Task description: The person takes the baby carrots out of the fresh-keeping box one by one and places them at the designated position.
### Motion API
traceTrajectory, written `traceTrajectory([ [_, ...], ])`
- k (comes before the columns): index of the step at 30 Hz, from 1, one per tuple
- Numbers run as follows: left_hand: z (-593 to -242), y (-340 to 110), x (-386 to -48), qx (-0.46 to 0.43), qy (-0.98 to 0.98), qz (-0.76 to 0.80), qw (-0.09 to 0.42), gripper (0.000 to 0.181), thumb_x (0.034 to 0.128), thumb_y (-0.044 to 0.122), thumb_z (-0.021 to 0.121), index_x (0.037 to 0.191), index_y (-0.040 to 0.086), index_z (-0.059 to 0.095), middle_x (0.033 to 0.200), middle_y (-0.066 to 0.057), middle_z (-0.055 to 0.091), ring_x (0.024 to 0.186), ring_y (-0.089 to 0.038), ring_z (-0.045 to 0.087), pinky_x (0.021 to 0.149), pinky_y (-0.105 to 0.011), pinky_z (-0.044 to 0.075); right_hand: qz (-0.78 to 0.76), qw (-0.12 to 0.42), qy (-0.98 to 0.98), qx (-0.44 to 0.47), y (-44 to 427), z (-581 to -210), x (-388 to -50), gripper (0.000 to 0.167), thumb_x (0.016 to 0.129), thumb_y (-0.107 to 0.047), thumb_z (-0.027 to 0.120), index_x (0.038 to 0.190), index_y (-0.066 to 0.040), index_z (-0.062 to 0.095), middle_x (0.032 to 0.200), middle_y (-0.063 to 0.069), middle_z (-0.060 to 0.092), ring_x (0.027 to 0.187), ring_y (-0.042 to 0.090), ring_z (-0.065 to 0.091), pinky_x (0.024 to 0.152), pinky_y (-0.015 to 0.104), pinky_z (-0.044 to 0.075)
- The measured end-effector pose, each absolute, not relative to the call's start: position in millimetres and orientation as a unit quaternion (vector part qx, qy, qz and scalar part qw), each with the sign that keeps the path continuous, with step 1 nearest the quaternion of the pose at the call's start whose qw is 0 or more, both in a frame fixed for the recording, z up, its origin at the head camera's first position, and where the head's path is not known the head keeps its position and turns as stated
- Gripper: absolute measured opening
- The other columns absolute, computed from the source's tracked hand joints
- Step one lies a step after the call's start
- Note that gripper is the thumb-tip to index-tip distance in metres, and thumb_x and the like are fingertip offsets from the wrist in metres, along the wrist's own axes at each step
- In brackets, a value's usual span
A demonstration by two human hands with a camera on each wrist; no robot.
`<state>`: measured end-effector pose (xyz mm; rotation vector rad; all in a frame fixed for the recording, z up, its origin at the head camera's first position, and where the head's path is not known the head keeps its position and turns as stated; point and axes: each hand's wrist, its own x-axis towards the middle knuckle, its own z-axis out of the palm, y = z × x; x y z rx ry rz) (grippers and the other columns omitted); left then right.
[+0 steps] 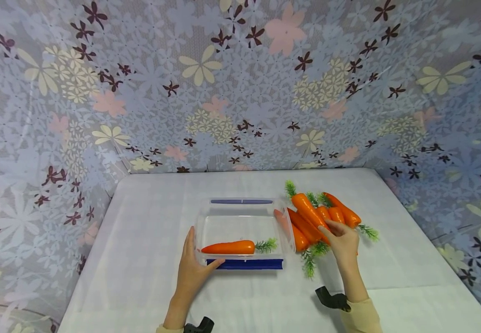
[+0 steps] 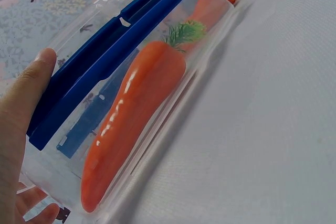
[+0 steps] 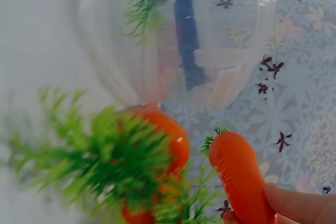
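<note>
A clear plastic container (image 1: 240, 229) with blue latches stands on the table. One orange toy carrot (image 1: 228, 248) with a green top lies inside it, along the near wall. My left hand (image 1: 193, 267) holds the container's near left corner, thumb over the front edge beside the blue latch (image 2: 113, 59) and fingers at the left side. To the right of the container, my right hand (image 1: 342, 241) pinches the lower end of a carrot (image 1: 306, 208) between thumb and fingers. That carrot slants over a pile of other carrots (image 1: 300, 241); the right wrist view shows its rounded end.
The pile of several carrots touches or nearly touches the container's right wall, green tops (image 1: 308, 264) pointing various ways. One carrot (image 1: 342, 210) lies at the pile's far right. White cloth (image 1: 153, 222) covers the table, and a flowered curtain (image 1: 240, 92) stands behind it.
</note>
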<state>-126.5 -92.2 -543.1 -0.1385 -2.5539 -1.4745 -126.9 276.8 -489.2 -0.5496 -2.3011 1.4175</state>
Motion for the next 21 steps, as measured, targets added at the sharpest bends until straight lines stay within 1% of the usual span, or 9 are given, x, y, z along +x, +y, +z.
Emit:
traceTrajectory([
  [6, -544, -92, -126, -0.046, -0.86, -0.499, 0.094, 0.117, 0.0646, 0.046, 0.085, 0.153, 0.013, 0.016, 0.156, -0.016, 0.025, 0.14, -0.036, 0.032, 0.111, -0.059, 0.031, 0.464, 0.206, -0.84, -0.191, 282, -497, -126, 0.03, 0.082, -0.011, 0.074, 0.107, 0.006, 0.07, 0.103, 0.029, 0.069, 0.068, -0.025, 0.048, 0.06, 0.002, 0.043],
  [12, -544, -92, -127, -0.049, -0.861, -0.498, 0.094, 0.117, 0.0654, 0.047, 0.084, 0.154, 0.013, 0.015, 0.157, -0.015, 0.025, 0.14, -0.036, 0.032, 0.111, -0.059, 0.031, 0.461, 0.216, -0.842, -0.181, 285, -503, -126, 0.027, 0.081, -0.008, 0.074, 0.104, 0.006, 0.071, 0.098, 0.029, 0.07, 0.066, -0.022, 0.049, 0.057, 0.003, 0.044],
  [16, -544, -92, -126, -0.049, -0.858, -0.503, 0.092, 0.116, 0.0656, 0.047, 0.084, 0.153, 0.013, 0.016, 0.157, -0.015, 0.025, 0.14, -0.036, 0.032, 0.11, -0.06, 0.031, 0.452, 0.215, -0.846, -0.182, 286, -506, -126, 0.027, 0.081, -0.009, 0.074, 0.104, 0.007, 0.071, 0.097, 0.029, 0.07, 0.066, -0.023, 0.048, 0.057, 0.003, 0.043],
  [21, -543, -92, -127, -0.049, -0.859, -0.501, 0.093, 0.116, 0.0658, 0.047, 0.084, 0.153, 0.013, 0.016, 0.157, -0.015, 0.025, 0.14, -0.037, 0.032, 0.11, -0.06, 0.031, 0.45, 0.203, -0.848, -0.192, 287, -509, -127, 0.03, 0.082, -0.012, 0.074, 0.107, 0.005, 0.07, 0.102, 0.028, 0.069, 0.069, -0.024, 0.047, 0.058, 0.002, 0.043],
])
